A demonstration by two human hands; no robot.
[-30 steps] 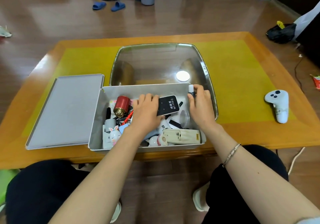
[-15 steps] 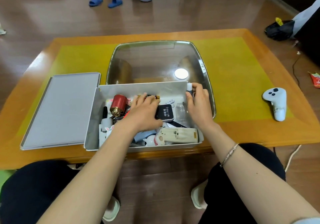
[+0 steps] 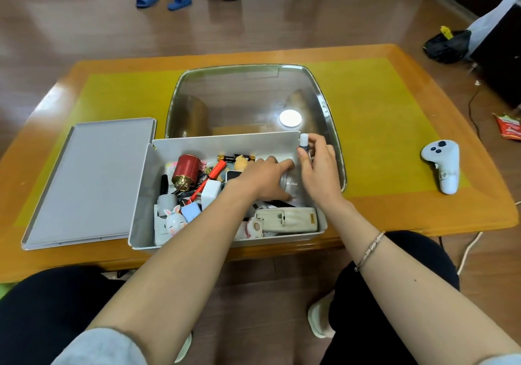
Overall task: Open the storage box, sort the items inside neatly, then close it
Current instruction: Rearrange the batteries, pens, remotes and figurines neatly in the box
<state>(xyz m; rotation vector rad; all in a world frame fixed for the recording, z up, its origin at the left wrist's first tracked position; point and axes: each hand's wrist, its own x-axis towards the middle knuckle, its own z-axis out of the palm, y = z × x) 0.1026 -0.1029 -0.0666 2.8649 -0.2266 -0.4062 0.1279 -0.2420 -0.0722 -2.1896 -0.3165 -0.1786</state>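
The left hand grips a slippery-looking clear jar, best taken round its body; the right hand pinches a light small vial.

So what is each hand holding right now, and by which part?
The right hand pinches a small white-capped bottle by its lower body, at the storage box's back right corner. The left hand lies on a clear container; a grip cannot be told.

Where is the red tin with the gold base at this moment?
In the head view, the red tin lies tilted in the storage box's far-left part, beside the red pen, left of the left hand.
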